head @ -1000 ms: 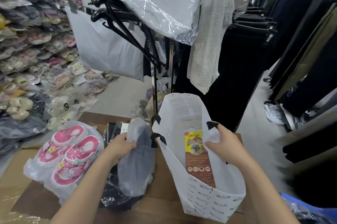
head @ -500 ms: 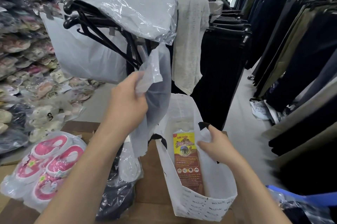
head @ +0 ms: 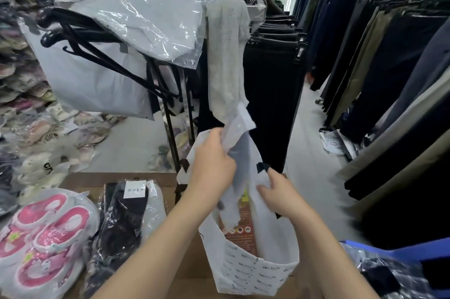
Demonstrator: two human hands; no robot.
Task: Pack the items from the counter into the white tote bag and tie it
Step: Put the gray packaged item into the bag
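A white fabric tote bag with small printed lettering point(head: 243, 272) stands open on the brown counter point(head: 80, 178), with a blue-edged bag point(head: 401, 252) just beside it on the right. The right hand point(head: 277, 191) pinches the tote's far rim. The left hand point(head: 211, 167) grips a grey garment in a clear plastic sleeve point(head: 241, 160), whose lower end hangs inside the tote, partly hiding a red-orange printed packet point(head: 243, 225). Left on the counter lie packaged black socks point(head: 124, 216) and bagged pink sandals point(head: 46, 233). Behind, black hangers point(head: 97, 55) and dark trousers point(head: 272, 94) crowd a rack.
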